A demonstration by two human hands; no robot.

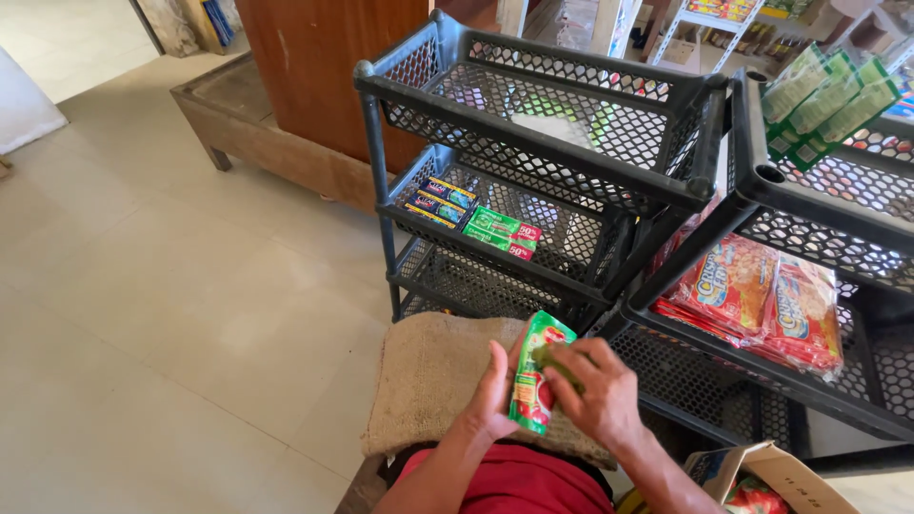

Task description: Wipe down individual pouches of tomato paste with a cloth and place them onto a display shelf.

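Observation:
A green and red sachet packet (535,373) is held upright over my lap between both hands. My left hand (495,392) grips its left edge from behind. Fingers of my right hand (598,392) lie across its front on the right side. Under the hands lies a brown burlap sack (433,376) spread over my knees. Directly ahead stands a black mesh plastic rack (533,143) with several tiers; its second tier holds green toothpaste boxes (503,232) and dark blue boxes (436,202).
A second black rack (809,200) at right carries red snack packs (762,295) and green sachets (826,103) on top. An open cardboard box (762,476) sits at lower right. A wooden bench (257,133) and cabinet stand behind. Tiled floor spreads to the left.

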